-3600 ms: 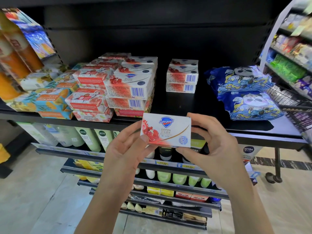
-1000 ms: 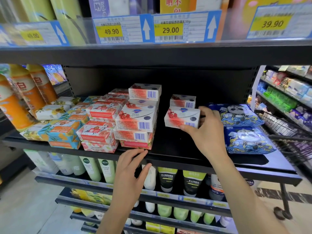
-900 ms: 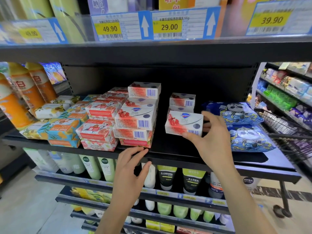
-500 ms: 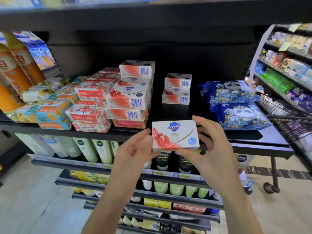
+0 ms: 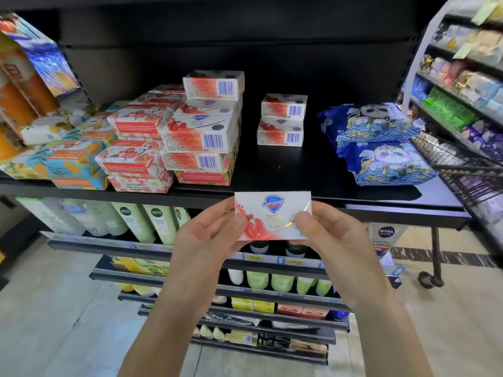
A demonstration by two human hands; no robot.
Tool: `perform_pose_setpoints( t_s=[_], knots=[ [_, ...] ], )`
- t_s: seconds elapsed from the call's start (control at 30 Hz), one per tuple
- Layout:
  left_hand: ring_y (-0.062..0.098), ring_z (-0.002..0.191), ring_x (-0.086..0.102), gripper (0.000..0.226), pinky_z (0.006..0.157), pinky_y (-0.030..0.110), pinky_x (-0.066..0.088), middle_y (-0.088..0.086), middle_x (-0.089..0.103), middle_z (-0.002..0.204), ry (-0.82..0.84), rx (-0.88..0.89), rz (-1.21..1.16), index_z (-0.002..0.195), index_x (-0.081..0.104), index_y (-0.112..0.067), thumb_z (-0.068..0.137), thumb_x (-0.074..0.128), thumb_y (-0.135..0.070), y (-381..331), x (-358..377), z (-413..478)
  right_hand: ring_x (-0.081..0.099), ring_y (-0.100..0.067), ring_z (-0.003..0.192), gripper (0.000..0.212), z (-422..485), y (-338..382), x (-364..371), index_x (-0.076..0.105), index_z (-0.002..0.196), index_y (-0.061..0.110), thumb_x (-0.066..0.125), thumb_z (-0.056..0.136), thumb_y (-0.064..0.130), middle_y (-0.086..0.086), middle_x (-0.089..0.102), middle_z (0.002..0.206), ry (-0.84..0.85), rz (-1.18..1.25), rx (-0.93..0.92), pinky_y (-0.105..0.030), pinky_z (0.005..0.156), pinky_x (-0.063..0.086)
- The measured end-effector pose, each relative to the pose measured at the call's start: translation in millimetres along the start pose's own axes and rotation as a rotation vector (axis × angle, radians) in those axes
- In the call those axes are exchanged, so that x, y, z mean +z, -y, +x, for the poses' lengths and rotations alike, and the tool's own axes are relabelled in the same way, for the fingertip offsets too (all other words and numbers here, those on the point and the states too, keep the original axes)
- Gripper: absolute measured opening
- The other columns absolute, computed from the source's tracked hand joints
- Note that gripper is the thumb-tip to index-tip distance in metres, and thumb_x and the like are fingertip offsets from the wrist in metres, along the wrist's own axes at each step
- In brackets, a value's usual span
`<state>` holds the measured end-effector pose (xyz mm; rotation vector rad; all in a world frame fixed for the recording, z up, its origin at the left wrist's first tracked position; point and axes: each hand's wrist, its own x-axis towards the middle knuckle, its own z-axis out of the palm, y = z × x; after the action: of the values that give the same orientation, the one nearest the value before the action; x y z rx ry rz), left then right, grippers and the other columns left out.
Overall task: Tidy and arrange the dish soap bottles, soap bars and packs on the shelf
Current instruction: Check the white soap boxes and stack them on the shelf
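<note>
A white Safeguard soap box (image 5: 273,210) with a red pomegranate print is held face-on in front of the black shelf's front edge (image 5: 381,209). My left hand (image 5: 209,235) pinches its left side and my right hand (image 5: 329,238) pinches its right side. Behind it on the shelf, two matching boxes (image 5: 281,121) form a small stack. To their left stands a taller stack of the same boxes (image 5: 202,131). Further left lie piles of red-and-white soap bars (image 5: 133,156) and blue-orange soap packs (image 5: 57,161).
Two blue panda-print packs (image 5: 378,142) lie stacked at the shelf's right. Orange bottles (image 5: 19,85) stand at the far left. Lower shelves hold green and white bottles (image 5: 141,221). A wire cart (image 5: 468,170) and another stocked rack (image 5: 462,63) are on the right.
My right hand took a soap box from the small stack, leaving two there, and drew it toward me. My left hand left the shelf edge and joined it on the box.
</note>
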<state>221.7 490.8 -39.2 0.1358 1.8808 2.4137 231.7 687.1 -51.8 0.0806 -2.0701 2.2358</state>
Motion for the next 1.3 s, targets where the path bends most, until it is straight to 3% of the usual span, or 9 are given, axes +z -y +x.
perform_pose_setpoints(
  t_s=[0.17, 0.33, 0.6, 0.77, 0.9, 1.0, 1.1, 1.17, 1.3],
  knots=[
    [0.02, 0.113, 0.072, 0.051, 0.097, 0.028, 0.056, 0.005, 0.077, 0.117, 0.009, 0.007, 0.014, 0.133, 0.063, -0.015, 0.084, 0.068, -0.027, 1, -1, -2, 0.071, -0.025, 0.113, 0.039, -1, -5, -1, 0.073, 0.12, 0.02, 0.07, 0.084, 0.034, -0.006, 0.077, 0.115, -0.019, 0.099, 0.018, -0.047, 0.106, 0.049],
    [0.021, 0.116, 0.07, 0.053, 0.1, 0.033, 0.056, 0.005, 0.075, 0.121, 0.025, 0.011, 0.02, 0.135, 0.062, -0.016, 0.084, 0.068, -0.027, 2, -1, -3, 0.07, -0.028, 0.114, 0.037, -3, -7, -1, 0.075, 0.119, 0.019, 0.071, 0.083, 0.031, -0.009, 0.076, 0.116, -0.029, 0.138, -0.01, -0.051, 0.108, 0.048],
    [0.02, 0.12, 0.068, 0.049, 0.11, 0.042, 0.046, 0.006, 0.074, 0.124, 0.064, -0.038, 0.039, 0.132, 0.065, -0.011, 0.091, 0.057, -0.036, 3, -1, -5, 0.069, -0.027, 0.115, 0.044, -3, -12, -7, 0.067, 0.128, 0.015, 0.07, 0.084, 0.018, -0.005, 0.076, 0.119, 0.002, 0.134, -0.145, -0.033, 0.093, 0.057],
    [0.024, 0.12, 0.068, 0.048, 0.106, 0.037, 0.052, 0.009, 0.075, 0.121, 0.093, -0.078, 0.011, 0.11, 0.079, -0.019, 0.091, 0.056, -0.057, 1, -1, -5, 0.067, -0.025, 0.12, 0.045, -2, -15, -11, 0.066, 0.128, 0.017, 0.069, 0.084, 0.01, -0.005, 0.074, 0.122, 0.028, 0.142, -0.199, -0.032, 0.093, 0.056],
    [0.026, 0.117, 0.07, 0.046, 0.104, 0.037, 0.053, 0.012, 0.075, 0.119, 0.08, -0.069, -0.007, 0.115, 0.075, -0.009, 0.093, 0.056, -0.045, 1, 0, -3, 0.065, -0.023, 0.123, 0.047, -1, -16, -12, 0.065, 0.128, 0.019, 0.071, 0.083, 0.01, -0.002, 0.073, 0.125, 0.057, 0.145, -0.22, -0.031, 0.095, 0.055],
    [0.026, 0.118, 0.069, 0.042, 0.103, 0.037, 0.054, 0.012, 0.075, 0.119, 0.072, -0.061, -0.02, 0.118, 0.073, -0.006, 0.096, 0.057, -0.038, 1, 1, -2, 0.062, -0.023, 0.128, 0.053, 0, -17, -13, 0.062, 0.133, 0.018, 0.074, 0.082, 0.018, -0.003, 0.071, 0.129, 0.07, 0.149, -0.183, -0.033, 0.1, 0.054],
    [0.026, 0.118, 0.069, 0.041, 0.102, 0.036, 0.054, 0.012, 0.074, 0.121, 0.066, -0.047, -0.025, 0.122, 0.07, -0.005, 0.096, 0.06, -0.034, 2, 0, -1, 0.06, -0.022, 0.131, 0.064, 1, -17, -16, 0.062, 0.136, 0.026, 0.082, 0.078, 0.044, -0.002, 0.069, 0.134, 0.085, 0.144, -0.104, -0.032, 0.102, 0.053],
    [0.026, 0.119, 0.069, 0.044, 0.103, 0.036, 0.054, 0.012, 0.074, 0.122, 0.063, -0.04, -0.034, 0.125, 0.068, -0.002, 0.093, 0.06, -0.031, 4, -1, 1, 0.063, -0.022, 0.127, 0.072, 1, -17, -17, 0.063, 0.135, 0.027, 0.08, 0.074, 0.062, -0.001, 0.07, 0.132, 0.058, 0.108, -0.048, -0.035, 0.102, 0.054],
    [0.027, 0.12, 0.068, 0.05, 0.105, 0.038, 0.052, 0.013, 0.073, 0.124, 0.067, -0.036, -0.047, 0.13, 0.063, 0.002, 0.091, 0.061, -0.029, 7, 0, 3, 0.068, -0.025, 0.117, 0.086, 1, -16, -17, 0.066, 0.131, 0.02, 0.077, 0.067, 0.075, -0.003, 0.073, 0.125, 0.018, 0.066, 0.03, -0.035, 0.096, 0.057]
  ],
)
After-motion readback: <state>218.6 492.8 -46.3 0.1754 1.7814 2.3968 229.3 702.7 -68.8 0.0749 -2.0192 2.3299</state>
